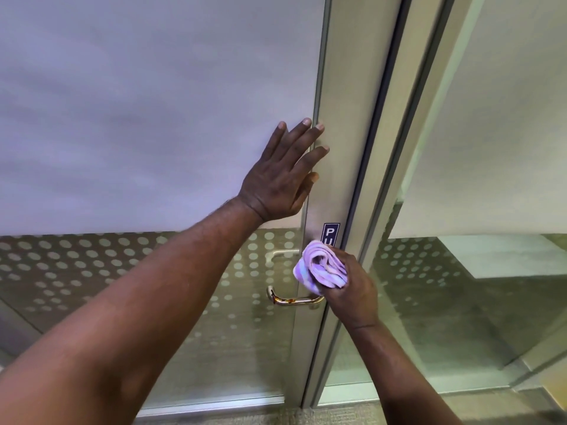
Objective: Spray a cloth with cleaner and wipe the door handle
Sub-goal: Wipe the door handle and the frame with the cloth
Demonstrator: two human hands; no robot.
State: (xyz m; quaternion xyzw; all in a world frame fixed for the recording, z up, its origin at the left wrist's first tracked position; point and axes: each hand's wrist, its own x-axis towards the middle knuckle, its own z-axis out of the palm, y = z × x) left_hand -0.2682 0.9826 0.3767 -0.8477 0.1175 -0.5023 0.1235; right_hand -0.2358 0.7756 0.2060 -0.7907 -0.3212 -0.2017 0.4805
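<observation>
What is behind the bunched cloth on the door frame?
The cloth, gripped by the right hand, covers the lower part of a blue sign; only "PU" shows. The remaining letters are hidden.

Handle (291,300) free leftward — cloth (319,268) seemingly crowds right.

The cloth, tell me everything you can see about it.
The cloth is soft fabric, lilac and pink with pale blue streaks, bunched into thick folds. The right hand grips it from below, curled round the wad. It sits against the metal door frame, covering the lower part of the blue sign, just above the handle. Whether it touches the handle, or is damp, cannot be told.
</observation>
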